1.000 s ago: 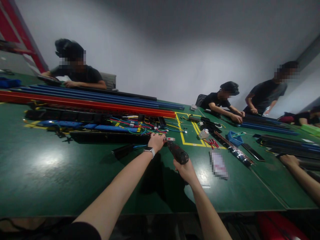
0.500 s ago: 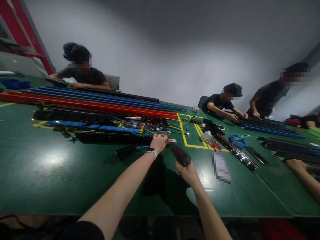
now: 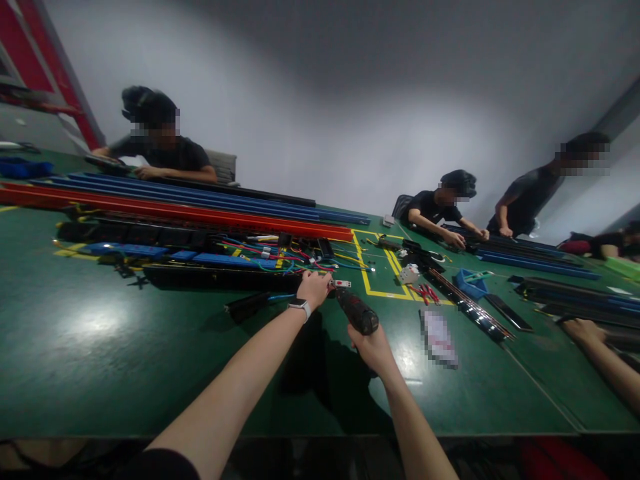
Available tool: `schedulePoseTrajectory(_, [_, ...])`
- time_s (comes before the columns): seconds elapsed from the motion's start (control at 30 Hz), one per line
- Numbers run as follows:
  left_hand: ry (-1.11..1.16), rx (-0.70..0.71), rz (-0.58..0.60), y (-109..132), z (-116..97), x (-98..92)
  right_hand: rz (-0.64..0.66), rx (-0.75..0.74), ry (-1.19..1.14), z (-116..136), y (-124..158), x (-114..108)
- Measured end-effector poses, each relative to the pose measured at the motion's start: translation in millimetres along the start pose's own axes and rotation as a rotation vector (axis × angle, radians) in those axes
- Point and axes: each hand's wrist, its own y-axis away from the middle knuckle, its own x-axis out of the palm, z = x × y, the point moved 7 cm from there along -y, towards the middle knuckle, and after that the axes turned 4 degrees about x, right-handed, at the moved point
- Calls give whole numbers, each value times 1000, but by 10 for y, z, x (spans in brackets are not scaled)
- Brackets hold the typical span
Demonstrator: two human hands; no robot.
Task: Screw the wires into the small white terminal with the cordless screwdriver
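In my right hand is a dark power screwdriver, its nose pointing away from me toward my left fingertips. My left hand, with a watch on the wrist, is closed at the right end of a long black housing. A small white and red piece sticks out beside those fingers, right at the tool's tip. Whether the bit touches it is too small to tell. Coloured wires and blue strips lie along the housing. What my left fingers pinch is hidden.
Behind the housing lie a long red channel and blue rails. Rightward are red-handled pliers, a blue bin, a dark phone-like slab and a blurred-out packet. Co-workers sit across the table; another person's hand rests at right.
The whole view has shifted slightly, so things sit a little further left. Both hands and the screwdriver keep the same position against the housing.
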Motion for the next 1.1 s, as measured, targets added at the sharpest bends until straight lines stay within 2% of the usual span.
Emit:
schedulePoseTrajectory(0.47, [-2, 6, -29, -5, 20, 65, -13, -42, 68, -136, -46, -22])
schedulePoseTrajectory(0.67, [13, -5, -10, -8, 20, 62, -20, -63, 64, -78, -34, -27])
schedulePoseTrajectory(1.1, [11, -13, 4, 4, 1, -5, -10, -10, 48, -14, 6, -18])
